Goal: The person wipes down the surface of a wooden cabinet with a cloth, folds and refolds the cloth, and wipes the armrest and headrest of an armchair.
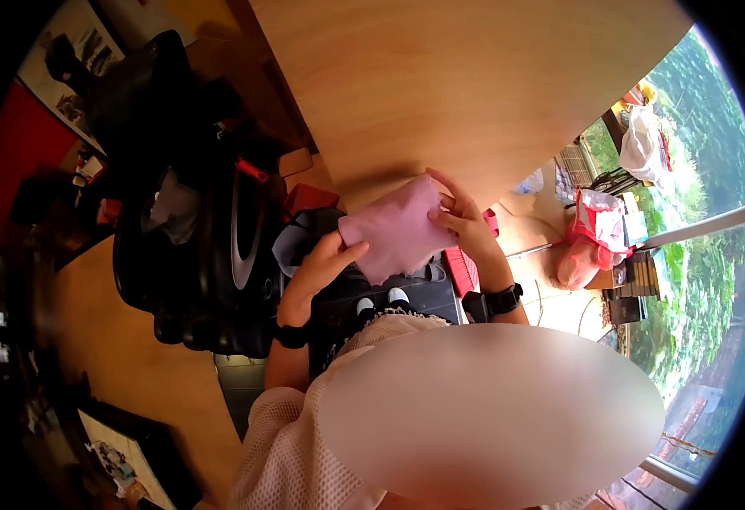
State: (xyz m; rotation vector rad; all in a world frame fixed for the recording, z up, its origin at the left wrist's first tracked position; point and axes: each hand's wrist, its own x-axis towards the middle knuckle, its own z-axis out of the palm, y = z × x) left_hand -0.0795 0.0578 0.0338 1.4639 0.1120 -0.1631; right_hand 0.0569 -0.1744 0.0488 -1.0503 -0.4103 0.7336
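On the left, the pink cloth (393,228) could slip if the left hand (321,264) slackens; on the right, uneven pulling could twist it. It hangs between the hands, before the wooden panel (474,93). The left pinches its left edge, fingers curled; the right (473,224) pinches the right edge, fingers partly spread.

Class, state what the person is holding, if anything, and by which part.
A pink cloth, held by opposite side edges: left hand at one, right hand at the other.
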